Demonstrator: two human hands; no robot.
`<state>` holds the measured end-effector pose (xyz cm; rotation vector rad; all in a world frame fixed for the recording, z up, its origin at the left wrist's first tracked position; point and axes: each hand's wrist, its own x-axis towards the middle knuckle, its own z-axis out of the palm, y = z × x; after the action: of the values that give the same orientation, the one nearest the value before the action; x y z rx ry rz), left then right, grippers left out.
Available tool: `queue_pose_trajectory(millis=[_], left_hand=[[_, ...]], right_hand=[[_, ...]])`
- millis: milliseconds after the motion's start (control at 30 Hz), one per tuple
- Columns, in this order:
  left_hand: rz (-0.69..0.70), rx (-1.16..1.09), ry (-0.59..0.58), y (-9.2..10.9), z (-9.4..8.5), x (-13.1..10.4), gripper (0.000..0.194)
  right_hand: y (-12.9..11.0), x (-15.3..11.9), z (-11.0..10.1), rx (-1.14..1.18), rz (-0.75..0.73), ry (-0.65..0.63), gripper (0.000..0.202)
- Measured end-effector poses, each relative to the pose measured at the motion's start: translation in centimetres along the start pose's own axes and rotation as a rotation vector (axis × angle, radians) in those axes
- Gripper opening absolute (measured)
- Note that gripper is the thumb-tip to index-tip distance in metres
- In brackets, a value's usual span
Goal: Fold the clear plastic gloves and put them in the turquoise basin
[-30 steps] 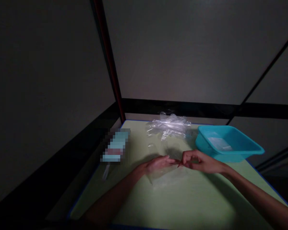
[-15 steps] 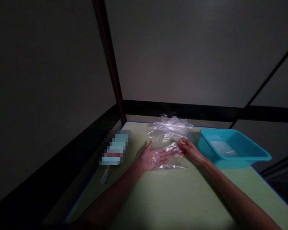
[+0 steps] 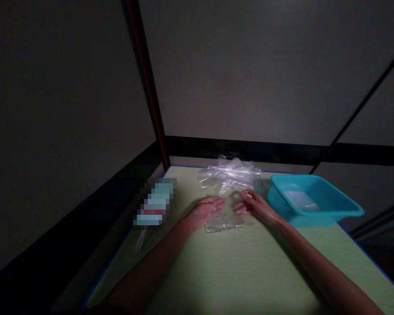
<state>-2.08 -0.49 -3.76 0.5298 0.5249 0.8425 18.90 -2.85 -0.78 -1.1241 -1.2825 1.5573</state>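
A clear plastic bag (image 3: 228,225) lies on the table in front of me, its lower edge catching the light. My left hand (image 3: 205,212) rests over the bag's left side, palm down with the fingers stretched out. Whether any of that hand is under the film, I cannot tell. Beside the bag's right edge is my right hand (image 3: 256,206), its fingers loosely bent and apart, with nothing visible gripped. Just beyond both hands sits a crumpled pile of clear plastic bags (image 3: 231,171).
On the right stands a turquoise basin (image 3: 321,197) with a flat whitish plastic piece (image 3: 300,200) inside. A blurred-out pale package (image 3: 157,203) lies at the table's left edge. The pale green table (image 3: 223,271) has a blue edge, with walls behind and left.
My left hand has turned from palm-up under the film to palm-down over the bag. My right fingers have let go of the bag's edge, and the bag lies flatter.
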Motion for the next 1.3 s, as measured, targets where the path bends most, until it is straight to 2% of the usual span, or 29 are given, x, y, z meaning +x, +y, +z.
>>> queue_pose_trajectory(millis=[167,333,500,800,1000,1200,1300], left_hand=[[0.004,-0.007,-0.011,0.3,0.0,-0.1,0.024],[0.015,-0.035,-0.027,0.4,-0.2,-0.1,0.026],[0.003,-0.045,-0.051,0.4,-0.4,-0.1,0.026],[-0.018,-0.047,-0.059,0.4,-0.5,0.2,0.028],[-0.007,-0.028,-0.052,0.4,-0.4,0.0,0.026],[-0.006,-0.007,-0.041,0.3,-0.2,-0.1,0.027],[-0.009,0.002,-0.041,0.3,0.0,-0.1,0.027]], right_hand=[[-0.7,-2.5,-0.4,-0.072,-0.001,0.055,0.04],[-0.1,-3.8,-0.2,-0.157,-0.049,0.082,0.048],[0.8,-3.5,0.1,-0.192,-0.094,0.075,0.05],[1.9,-3.3,0.0,-0.281,-0.097,0.042,0.04],[1.8,-3.7,0.1,-0.309,-0.074,0.04,0.035],[1.5,-4.2,0.2,-0.345,-0.019,-0.042,0.035],[1.5,-4.1,0.2,-0.325,-0.021,-0.016,0.038]])
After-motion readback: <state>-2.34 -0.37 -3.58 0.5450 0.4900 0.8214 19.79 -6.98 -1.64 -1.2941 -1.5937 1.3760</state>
